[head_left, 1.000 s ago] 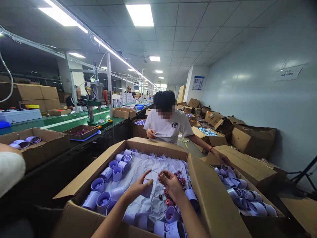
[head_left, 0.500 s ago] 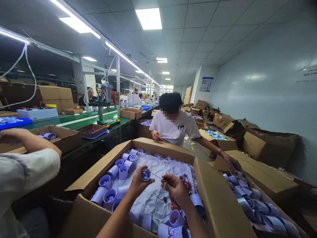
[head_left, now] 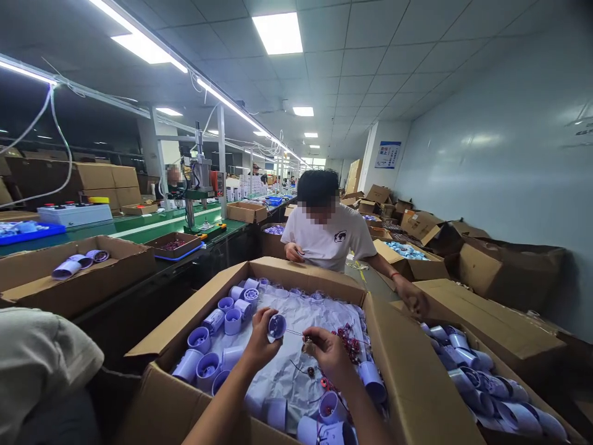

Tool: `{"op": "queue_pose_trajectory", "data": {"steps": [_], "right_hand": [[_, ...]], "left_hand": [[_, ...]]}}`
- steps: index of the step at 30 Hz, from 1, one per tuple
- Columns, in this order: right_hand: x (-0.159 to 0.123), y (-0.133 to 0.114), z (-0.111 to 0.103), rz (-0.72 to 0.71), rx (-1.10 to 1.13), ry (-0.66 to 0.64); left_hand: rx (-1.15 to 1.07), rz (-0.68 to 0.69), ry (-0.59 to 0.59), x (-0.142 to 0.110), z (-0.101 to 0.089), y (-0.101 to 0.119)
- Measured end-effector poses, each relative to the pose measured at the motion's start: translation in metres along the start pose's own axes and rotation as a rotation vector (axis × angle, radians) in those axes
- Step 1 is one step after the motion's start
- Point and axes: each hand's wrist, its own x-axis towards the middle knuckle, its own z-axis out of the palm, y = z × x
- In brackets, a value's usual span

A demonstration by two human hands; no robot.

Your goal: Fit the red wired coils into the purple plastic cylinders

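Holding a purple cup (head_left: pixel 277 326) over the middle of the big carton (head_left: pixel 167 402), mouth turned toward the camera, pinched by its side between thumb and fingers of left hand (head_left: pixel 260 343). Pinching a small brownish part (head_left: pixel 306 343) in fingertips of right hand (head_left: pixel 330 352), too small to identify, also above the big carton's middle. Running thin leads (head_left: pixel 295 333) across the gap, fairly straight.

Could overstress or pull off the leads by drawing hands apart, with so little slack visible. Could also lose the small part from a fingertip-only pinch, down among the red parts (head_left: pixel 347 341) toward the big carton's right wall; hard to pick out there. Could snag on the loose dark bead (head_left: pixel 311 372) and its lead, just below right hand on the big carton's paper liner (head_left: pixel 282 364), by dipping low.

Compared with a second ago: cup turned from side-on to mouth-visible, and higher. Compared with half a second ago: nearly same hold. Also seeing co-worker's hand (head_left: pixel 414 298) now raised off the cup pile (head_left: pixel 482 377) right of the big carton, and no forearm over the three cups (head_left: pixel 82 261) left of it.
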Motion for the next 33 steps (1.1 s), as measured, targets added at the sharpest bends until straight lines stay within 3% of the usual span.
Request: {"op": "queue_pose_trajectory", "data": {"steps": [3,7,12,18,25,33], "right_hand": [[0.000,0.001,0.000,-0.039,-0.053,0.025],[-0.002,-0.003,0.003,-0.127,-0.235,0.025],[-0.004,-0.007,0.006,-0.242,-0.424,0.031],[-0.004,-0.006,0.005,-0.332,-0.478,0.047],[-0.003,-0.001,0.005,-0.357,-0.524,0.049],[-0.004,-0.001,0.006,-0.378,-0.560,0.021]], "left_hand": [[-0.018,0.038,0.022,0.000,0.001,-0.005],[-0.124,0.060,-0.047,-0.003,0.006,-0.010],[-0.084,0.083,-0.029,-0.008,0.010,-0.010],[0.040,0.131,-0.063,-0.005,0.004,-0.002],[0.111,0.169,-0.001,-0.003,0.004,0.005],[0.128,0.114,-0.015,-0.004,0.006,0.007]]}}
